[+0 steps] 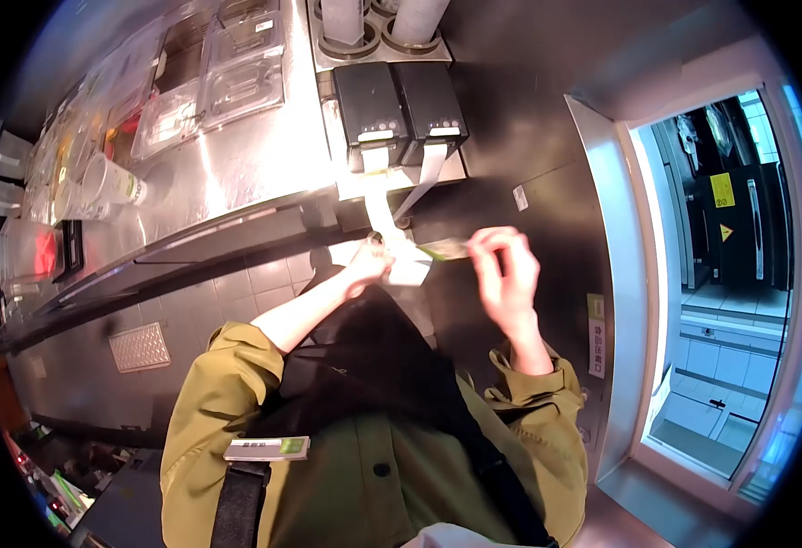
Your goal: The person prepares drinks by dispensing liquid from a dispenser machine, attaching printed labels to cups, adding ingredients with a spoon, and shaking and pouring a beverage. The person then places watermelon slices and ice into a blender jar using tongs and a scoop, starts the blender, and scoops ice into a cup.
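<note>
My left hand (369,263) is closed on a white label strip (380,208). The strip hangs down from the left one of two black label printers (371,105), and its lower end (408,271) spreads out beside my fingers. To the right, my right hand (508,274) is raised with thumb and forefinger pinched together. Between the two hands stretches a thin, blurred pale strip with a green edge (444,250), its right end at my right fingertips. What exactly this strip is cannot be made out.
Another paper strip (430,173) hangs from the right printer (431,100). Cup stacks (343,20) stand behind the printers. On the steel counter (237,173) are lidded clear containers (244,87) and a white cup (109,180). A framed window opening (634,274) lies to the right.
</note>
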### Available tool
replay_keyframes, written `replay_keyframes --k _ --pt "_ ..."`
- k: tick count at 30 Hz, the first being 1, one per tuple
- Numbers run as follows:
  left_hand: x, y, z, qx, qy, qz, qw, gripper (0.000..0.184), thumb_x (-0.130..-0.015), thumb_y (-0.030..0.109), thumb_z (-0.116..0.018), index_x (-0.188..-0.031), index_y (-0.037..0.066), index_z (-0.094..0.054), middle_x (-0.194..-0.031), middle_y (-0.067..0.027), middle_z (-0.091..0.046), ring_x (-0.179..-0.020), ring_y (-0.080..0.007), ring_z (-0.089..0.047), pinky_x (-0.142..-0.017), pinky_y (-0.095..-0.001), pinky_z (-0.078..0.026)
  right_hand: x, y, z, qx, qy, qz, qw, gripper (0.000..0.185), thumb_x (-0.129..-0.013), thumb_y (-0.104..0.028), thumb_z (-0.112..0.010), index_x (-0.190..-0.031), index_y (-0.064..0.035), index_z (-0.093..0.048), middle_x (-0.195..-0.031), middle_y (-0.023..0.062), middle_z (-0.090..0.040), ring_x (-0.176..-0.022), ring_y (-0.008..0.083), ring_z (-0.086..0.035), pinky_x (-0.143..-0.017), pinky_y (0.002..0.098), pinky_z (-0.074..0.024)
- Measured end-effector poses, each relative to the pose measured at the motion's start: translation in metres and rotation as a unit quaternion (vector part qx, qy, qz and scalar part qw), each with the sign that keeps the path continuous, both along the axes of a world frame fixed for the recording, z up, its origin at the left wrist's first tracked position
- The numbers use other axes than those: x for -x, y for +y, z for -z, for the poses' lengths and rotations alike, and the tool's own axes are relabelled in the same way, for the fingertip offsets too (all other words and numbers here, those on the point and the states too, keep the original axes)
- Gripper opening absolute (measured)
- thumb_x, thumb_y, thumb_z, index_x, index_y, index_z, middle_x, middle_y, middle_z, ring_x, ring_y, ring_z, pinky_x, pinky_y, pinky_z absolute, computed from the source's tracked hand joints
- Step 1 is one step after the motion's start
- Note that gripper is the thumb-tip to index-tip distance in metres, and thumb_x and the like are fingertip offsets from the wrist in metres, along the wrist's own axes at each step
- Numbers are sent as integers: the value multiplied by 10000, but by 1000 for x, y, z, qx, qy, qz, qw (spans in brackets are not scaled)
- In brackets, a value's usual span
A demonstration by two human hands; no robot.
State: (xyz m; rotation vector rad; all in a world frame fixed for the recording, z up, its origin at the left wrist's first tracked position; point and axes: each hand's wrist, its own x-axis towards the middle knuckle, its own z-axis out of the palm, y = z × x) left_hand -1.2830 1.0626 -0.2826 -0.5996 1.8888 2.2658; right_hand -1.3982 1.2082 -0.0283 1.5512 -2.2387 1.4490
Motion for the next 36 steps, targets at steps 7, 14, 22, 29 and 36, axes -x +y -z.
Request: replay_keyframes --k 7,14,22,29,36 --pt "66 -113 -197 309 -14 276 910 362 -854 359 -492 -1119 115 -527 -936 -83 -622 -827 -163 -588 -709 -297 -479 72 -69 11 29 -272 123 954 119 -786 -19 -605 -842 -24 -500 -725 -23 -514 -638 23 -445 -571 162 -361" --pt "322 -395 -304 531 311 -57 786 234 -759 203 -570 -927 45 -607 -782 -135 -625 -736 -273 -613 -668 -363 -483 127 -175 -10 12 -295 144 944 131 -766 -59 -624 -828 -14 -519 -688 -23 -512 -604 27 -419 -541 180 -351" --pt "493 -511 -213 756 75 82 645 387 -754 330 -579 -1064 103 -538 -986 -161 -581 -903 -324 -575 -743 -435 -478 148 -198 11 -56 -308 263 913 144 -759 -95 -639 -820 -10 -540 -636 -9 -534 -577 36 -443 -526 196 -380" --pt "533 -506 -183 716 58 30 695 476 -682 320 -673 -1007 1 -532 -1017 -230 -506 -835 -351 -594 -717 -413 -500 142 -225 22 -122 -277 223 927 124 -755 -67 -652 -813 -27 -550 -645 17 -579 -557 62 -491 -528 209 -417" --pt "528 -494 -203 723 47 61 686 500 -677 344 -686 -1013 18 -508 -1043 -217 -460 -814 -365 -581 -710 -420 -493 120 -220 37 -95 -371 261 886 131 -761 -76 -657 -832 -31 -558 -685 30 -612 -628 69 -551 -582 214 -441"
